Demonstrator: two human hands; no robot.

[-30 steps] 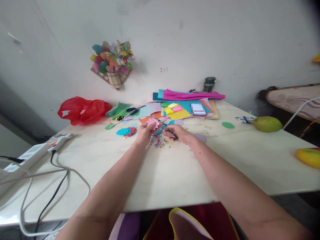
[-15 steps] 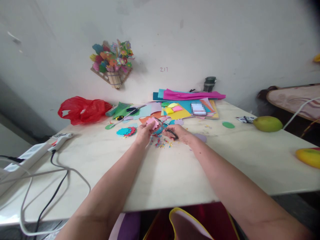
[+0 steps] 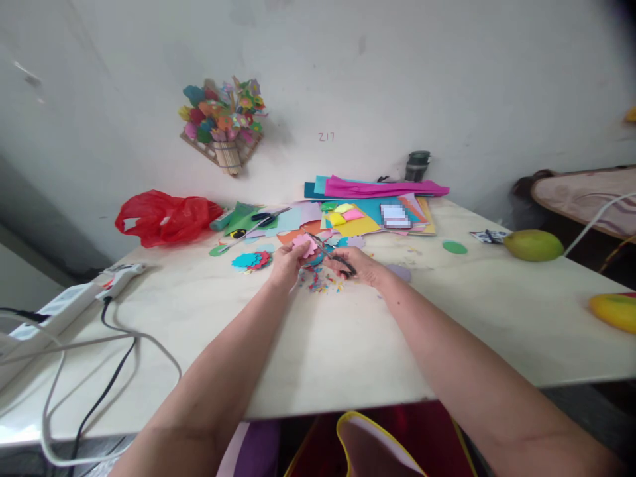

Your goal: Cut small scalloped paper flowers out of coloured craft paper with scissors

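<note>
My left hand [image 3: 288, 264] pinches a pink paper flower [image 3: 304, 246] with a scalloped edge. Wrapped round the dark handles of a pair of scissors [image 3: 342, 263] is my right hand [image 3: 358, 265]. The blades point up and left, at the flower's right edge; whether they touch the paper I cannot tell. Below the hands lie small coloured paper scraps [image 3: 320, 283]. Left of them is a pile of blue scalloped paper flowers [image 3: 247, 261], with red ones [image 3: 262, 261] beside it. A lilac paper piece [image 3: 400, 272] lies right of my right hand.
A second pair of scissors [image 3: 263, 218], coloured paper sheets [image 3: 365, 226] and a phone [image 3: 395, 216] lie at the back. A red plastic bag [image 3: 166, 217] and a power strip [image 3: 64, 308] with cables are at left. A green mango [image 3: 534, 245] and a yellow one [image 3: 613, 311] lie right.
The pink flower has turned slightly in my left hand. Both hands stay in almost the same place, and the scissors have barely shifted.
</note>
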